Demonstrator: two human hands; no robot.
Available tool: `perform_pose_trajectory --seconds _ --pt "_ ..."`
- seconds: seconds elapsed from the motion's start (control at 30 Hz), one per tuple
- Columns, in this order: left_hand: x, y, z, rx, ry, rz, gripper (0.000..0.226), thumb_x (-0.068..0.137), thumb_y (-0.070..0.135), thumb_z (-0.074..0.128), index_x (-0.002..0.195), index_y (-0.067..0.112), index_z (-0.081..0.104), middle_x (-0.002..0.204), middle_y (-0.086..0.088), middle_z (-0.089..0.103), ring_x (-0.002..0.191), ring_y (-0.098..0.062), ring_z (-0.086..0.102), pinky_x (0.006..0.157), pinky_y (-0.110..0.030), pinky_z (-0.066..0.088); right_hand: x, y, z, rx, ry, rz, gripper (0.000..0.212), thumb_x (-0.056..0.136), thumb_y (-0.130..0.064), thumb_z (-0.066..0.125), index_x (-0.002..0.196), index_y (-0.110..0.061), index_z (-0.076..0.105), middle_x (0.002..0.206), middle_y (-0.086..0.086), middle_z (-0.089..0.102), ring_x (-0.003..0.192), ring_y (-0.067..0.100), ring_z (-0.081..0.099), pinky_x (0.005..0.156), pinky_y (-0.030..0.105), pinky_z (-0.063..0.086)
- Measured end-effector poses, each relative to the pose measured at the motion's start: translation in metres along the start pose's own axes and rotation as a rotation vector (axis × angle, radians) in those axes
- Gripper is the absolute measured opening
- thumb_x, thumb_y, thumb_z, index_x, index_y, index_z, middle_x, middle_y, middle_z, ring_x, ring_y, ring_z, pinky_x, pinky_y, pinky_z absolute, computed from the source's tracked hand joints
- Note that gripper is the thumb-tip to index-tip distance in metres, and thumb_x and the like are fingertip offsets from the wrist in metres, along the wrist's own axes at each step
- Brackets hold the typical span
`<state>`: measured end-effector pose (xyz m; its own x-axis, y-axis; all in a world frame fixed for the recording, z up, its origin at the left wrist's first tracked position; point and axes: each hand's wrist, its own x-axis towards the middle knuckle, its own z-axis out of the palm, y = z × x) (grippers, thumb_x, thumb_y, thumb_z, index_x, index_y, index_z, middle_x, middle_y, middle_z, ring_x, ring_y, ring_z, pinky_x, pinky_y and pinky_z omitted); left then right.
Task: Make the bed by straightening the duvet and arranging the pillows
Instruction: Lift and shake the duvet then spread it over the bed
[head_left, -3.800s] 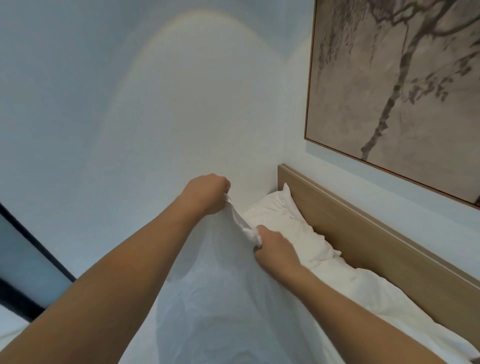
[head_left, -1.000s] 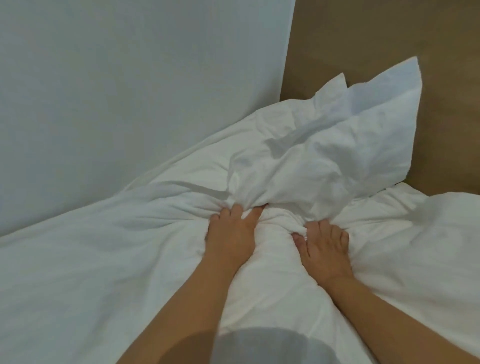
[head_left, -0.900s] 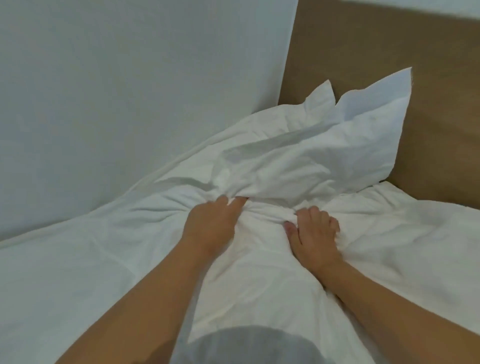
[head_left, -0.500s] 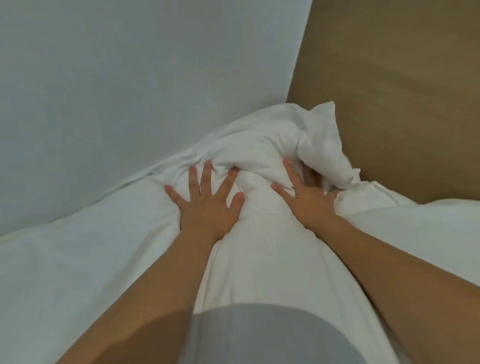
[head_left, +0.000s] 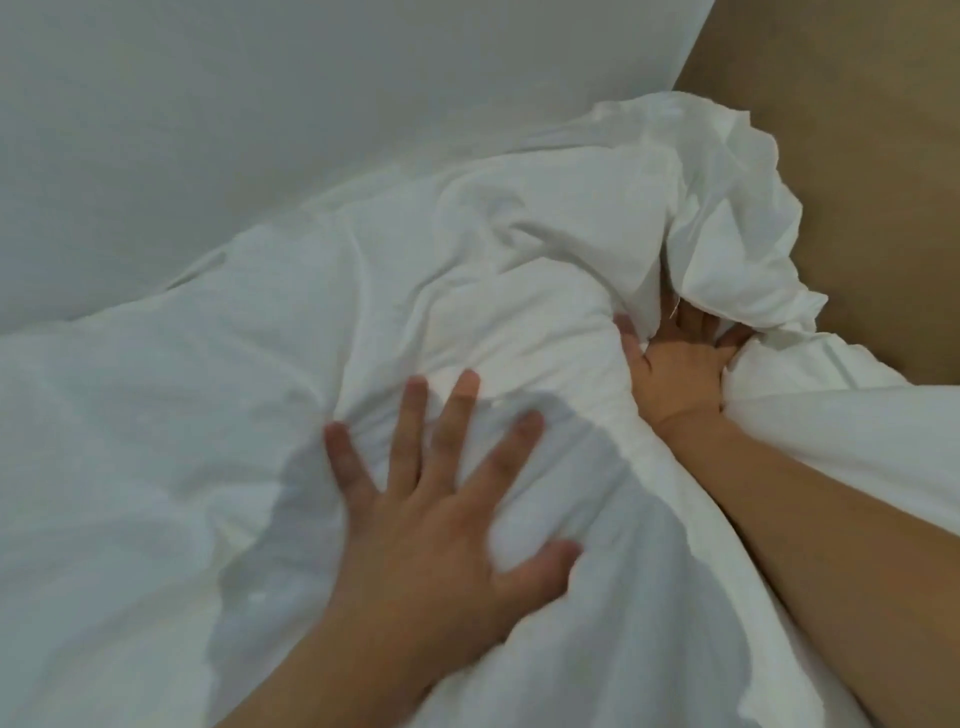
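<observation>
A white duvet (head_left: 218, 426) covers the bed and bunches up toward the head corner. My left hand (head_left: 431, 514) lies flat on it with fingers spread wide, pressing the fabric down. My right hand (head_left: 675, 369) reaches further in, pushed under a crumpled white fold (head_left: 727, 228) of bedding beside the headboard. Its fingertips are hidden under the fold, the fingers look extended. Whether that fold is pillow or duvet I cannot tell.
A plain pale wall (head_left: 260, 104) runs along the far side of the bed. The tan wooden headboard (head_left: 857, 156) stands at the right. A shadow falls across the duvet below my left hand.
My left hand has slid back toward me and left over the duvet, still spread flat. My right hand has pushed deeper under the crumpled fold by the headboard. The view has moved closer.
</observation>
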<state>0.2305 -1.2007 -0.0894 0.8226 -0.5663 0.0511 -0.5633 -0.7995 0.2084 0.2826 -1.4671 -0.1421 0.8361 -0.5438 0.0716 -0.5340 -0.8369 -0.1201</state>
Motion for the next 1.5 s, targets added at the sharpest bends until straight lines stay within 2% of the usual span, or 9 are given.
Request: perform_pose_trajectory --seconds 0.17,0.33,0.47,0.6,0.8,0.87,0.97,1.13,1.5 --pt "0.010 -0.019 0.048 0.020 0.032 0.027 0.078 0.081 0.081 0.017 0.148 0.041 0.029 0.159 -0.014 0.020 0.147 -0.040 0.011 0.100 -0.080 0.000 0.000 -0.005 -0.005 0.060 0.066 -0.015 0.090 0.079 -0.069 0.003 0.153 -0.018 0.015 0.159 0.009 0.017 0.146 0.030 0.011 0.110 0.064 -0.006" --pt "0.009 -0.023 0.067 0.019 0.089 0.024 0.075 0.086 0.077 0.012 0.148 0.039 0.030 0.160 -0.014 0.018 0.147 -0.039 0.012 0.100 -0.081 -0.001 -0.013 -0.014 -0.020 -0.086 0.038 0.038 0.103 0.084 -0.077 -0.005 0.103 -0.006 0.067 0.102 0.019 0.065 0.101 0.036 0.060 0.105 0.054 0.024" --pt "0.006 -0.024 0.063 0.007 0.074 -0.018 0.075 0.087 0.076 0.006 0.151 0.039 0.020 0.162 -0.009 0.010 0.149 -0.034 0.007 0.100 -0.081 0.000 -0.037 -0.025 -0.042 -0.051 0.177 0.030 0.066 0.097 -0.059 0.017 0.151 -0.021 0.025 0.154 0.010 0.029 0.142 0.030 0.025 0.112 0.058 0.014" --pt "0.002 -0.026 0.060 -0.012 0.047 -0.001 0.077 0.088 0.078 0.011 0.151 0.035 0.023 0.161 -0.010 0.014 0.149 -0.032 0.011 0.101 -0.080 0.000 -0.102 -0.040 -0.086 0.245 0.065 -0.017 0.063 0.099 -0.051 0.019 0.153 -0.018 0.018 0.160 0.006 0.014 0.147 0.023 0.012 0.117 0.052 0.012" --pt "-0.066 -0.074 -0.003 0.204 0.007 0.038 0.071 0.088 0.075 0.001 0.151 0.044 0.004 0.164 0.002 0.005 0.151 -0.021 0.002 0.108 -0.071 -0.008 -0.245 -0.096 -0.126 -0.031 0.052 -0.344 0.067 0.096 -0.054 0.017 0.153 -0.020 0.015 0.162 0.003 0.008 0.149 0.021 0.002 0.117 0.050 -0.011" --pt "-0.123 -0.133 -0.025 0.314 0.079 -0.202 0.067 0.091 0.068 0.011 0.151 0.040 0.020 0.162 0.001 0.016 0.150 -0.025 0.006 0.108 -0.072 -0.010 -0.286 -0.119 -0.111 -0.018 0.003 -0.413 0.071 0.093 -0.056 0.021 0.153 -0.017 0.019 0.161 0.006 0.013 0.149 0.024 0.005 0.117 0.052 -0.010" --pt "-0.195 -0.225 -0.031 0.279 -0.061 -0.558 0.066 0.087 0.072 -0.001 0.150 0.050 -0.001 0.163 0.009 -0.006 0.149 -0.019 -0.011 0.104 -0.076 -0.007 -0.335 -0.163 -0.065 0.027 -0.135 -0.486 0.072 0.091 -0.055 0.031 0.151 -0.013 0.029 0.159 0.011 0.020 0.148 0.027 0.011 0.118 0.054 0.000" --pt "-0.170 -0.268 -0.009 0.155 -0.154 -0.449 0.063 0.084 0.076 -0.005 0.143 0.057 -0.019 0.161 0.012 -0.017 0.147 -0.016 -0.021 0.100 -0.078 -0.010 -0.379 -0.226 -0.001 0.126 -0.171 -0.354 0.076 0.087 -0.052 0.038 0.151 -0.012 0.027 0.160 0.012 0.013 0.149 0.029 0.003 0.118 0.052 0.005" --pt "-0.271 -0.286 0.022 0.167 0.031 -0.560 0.071 0.086 0.054 0.033 0.153 0.033 0.021 0.163 -0.005 0.010 0.149 -0.033 -0.003 0.099 -0.081 0.000 -0.362 -0.228 0.058 0.063 -0.026 -0.397 0.081 0.079 -0.045 0.036 0.151 -0.011 0.022 0.160 0.014 0.010 0.148 0.032 0.002 0.117 0.051 -0.008"
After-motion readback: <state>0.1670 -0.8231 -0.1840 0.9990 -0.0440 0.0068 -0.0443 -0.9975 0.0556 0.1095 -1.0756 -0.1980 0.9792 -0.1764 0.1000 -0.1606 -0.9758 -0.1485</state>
